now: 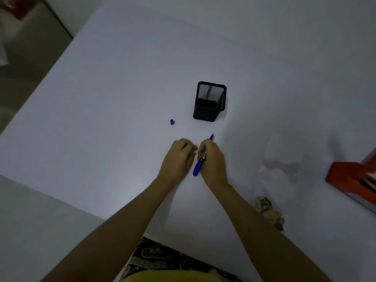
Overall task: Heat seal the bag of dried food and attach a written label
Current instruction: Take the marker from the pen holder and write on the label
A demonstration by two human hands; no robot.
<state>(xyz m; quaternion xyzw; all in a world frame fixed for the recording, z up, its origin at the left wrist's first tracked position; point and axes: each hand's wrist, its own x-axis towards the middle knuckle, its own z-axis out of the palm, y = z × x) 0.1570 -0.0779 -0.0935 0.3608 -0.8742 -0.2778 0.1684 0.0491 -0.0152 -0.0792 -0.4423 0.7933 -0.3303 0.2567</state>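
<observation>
I see the right hand (211, 157) gripping a blue marker (198, 165) mid-table, the left hand (180, 157) curled just beside it, holding nothing visible, and the bag of dried food (270, 212) near the table's (101, 98) front edge, right of both.

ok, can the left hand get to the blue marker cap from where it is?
Probably yes. The blue cap stands alone on the white table, just ahead of the left hand, with bare surface between them. The black mesh pen holder sits off to the right.
</observation>
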